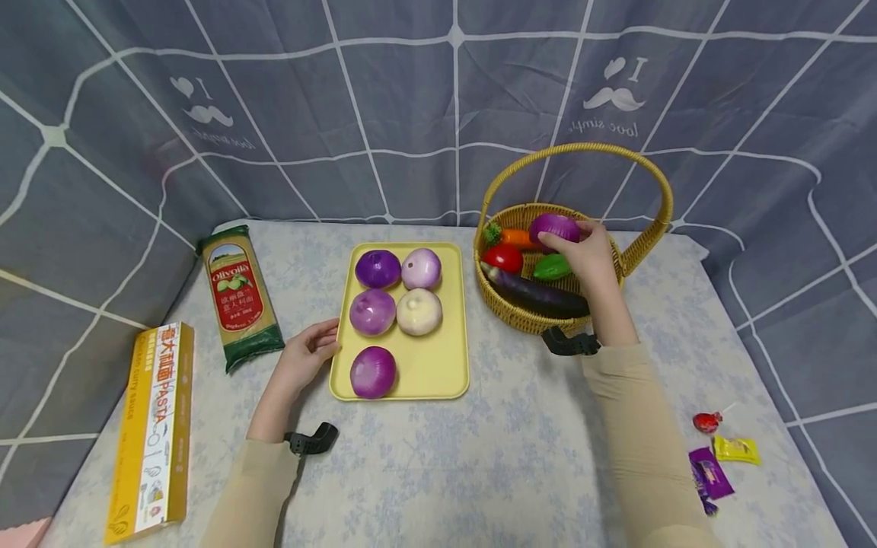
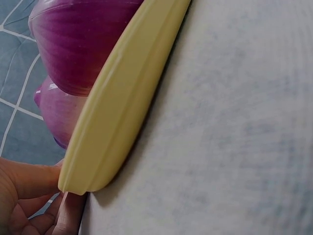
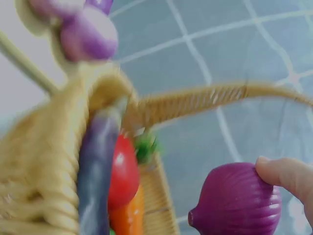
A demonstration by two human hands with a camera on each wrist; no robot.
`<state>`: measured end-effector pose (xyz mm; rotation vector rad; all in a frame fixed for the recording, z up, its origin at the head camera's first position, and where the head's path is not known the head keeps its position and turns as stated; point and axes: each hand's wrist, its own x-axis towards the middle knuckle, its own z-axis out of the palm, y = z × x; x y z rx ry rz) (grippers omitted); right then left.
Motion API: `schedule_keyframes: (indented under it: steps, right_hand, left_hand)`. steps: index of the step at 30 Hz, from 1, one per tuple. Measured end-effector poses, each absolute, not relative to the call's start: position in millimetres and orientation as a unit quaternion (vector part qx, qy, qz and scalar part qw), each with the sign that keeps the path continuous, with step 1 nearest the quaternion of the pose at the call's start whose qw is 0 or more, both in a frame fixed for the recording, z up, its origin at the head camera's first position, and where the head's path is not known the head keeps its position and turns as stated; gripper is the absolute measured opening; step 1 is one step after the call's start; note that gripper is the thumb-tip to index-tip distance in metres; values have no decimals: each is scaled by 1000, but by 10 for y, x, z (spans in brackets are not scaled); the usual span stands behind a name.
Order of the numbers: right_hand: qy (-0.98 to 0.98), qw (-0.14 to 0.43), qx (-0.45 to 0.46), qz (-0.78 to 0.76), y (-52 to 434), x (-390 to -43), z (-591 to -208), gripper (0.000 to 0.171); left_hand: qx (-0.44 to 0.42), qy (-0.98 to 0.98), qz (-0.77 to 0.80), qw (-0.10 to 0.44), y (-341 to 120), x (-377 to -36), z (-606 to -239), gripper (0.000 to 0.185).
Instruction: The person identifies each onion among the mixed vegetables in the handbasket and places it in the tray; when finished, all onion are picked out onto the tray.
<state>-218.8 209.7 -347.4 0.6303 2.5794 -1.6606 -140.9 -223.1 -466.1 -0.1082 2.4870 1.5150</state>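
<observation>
Over the wicker basket (image 1: 524,323), my right hand (image 1: 589,251) grips a purple onion (image 1: 553,228) between thumb and fingers. The right wrist view shows this onion (image 3: 237,200) above the basket's contents, with the thumb on its side. Inside the basket lie an eggplant (image 1: 537,295), a red tomato (image 1: 503,259), a carrot (image 1: 517,239) and a green vegetable (image 1: 552,266). My left hand (image 1: 311,354) pinches the left edge of a yellow tray (image 1: 432,373), thumb at the rim (image 2: 105,122). Several onions, purple to whitish, sit on the tray, one purple onion (image 1: 373,373) nearest me.
The basket's tall handle (image 1: 582,148) arches over it. At the left lie a green pasta bag (image 1: 240,297) and a yellow pasta box (image 1: 151,434). Candies, among them a red lollipop (image 1: 706,422) and a purple wrapper (image 1: 711,472), lie at the right. A grey grid curtain (image 1: 418,99) surrounds the table.
</observation>
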Motion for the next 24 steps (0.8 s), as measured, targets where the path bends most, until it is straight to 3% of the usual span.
schedule_keyframes:
  steps: [10, 24]
  right_hand:
    - [808, 42, 107, -578, 1743, -1600, -3459, 86]
    - [768, 110, -22, -630, 1132, -1161, -3974, 80]
  left_hand:
    - [-31, 847, 520, 109, -2234, -1413, -4669, 49]
    - [-37, 847, 520, 108, -2225, -1429, -4682, 48]
